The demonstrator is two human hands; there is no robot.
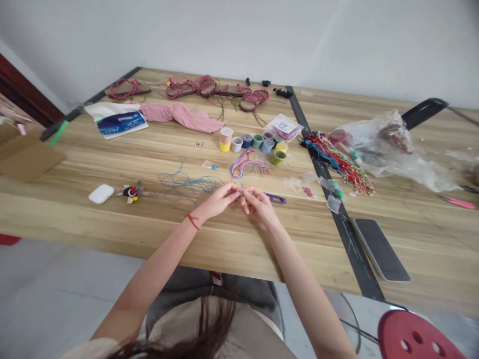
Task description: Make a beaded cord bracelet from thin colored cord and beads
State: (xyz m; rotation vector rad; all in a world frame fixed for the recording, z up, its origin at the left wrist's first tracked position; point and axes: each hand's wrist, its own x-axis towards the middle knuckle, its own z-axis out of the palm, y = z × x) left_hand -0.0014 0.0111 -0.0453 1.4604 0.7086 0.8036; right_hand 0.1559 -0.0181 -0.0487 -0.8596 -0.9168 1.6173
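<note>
Loose dark hair (194,331) hangs across the bottom of the head view, and a red stool (415,336) sits low at right. Over the wooden table (112,224), the left hand (219,200), a red string (192,221) at its wrist, and the right hand (260,208) meet, fingertips (235,192) pressed together on a small bundle of thin thread (240,191). Blue cord (189,184) trails beside the left hand, a purple-handled tool (276,198) lies just past the right, and thread spools (247,141) stand beyond
</note>
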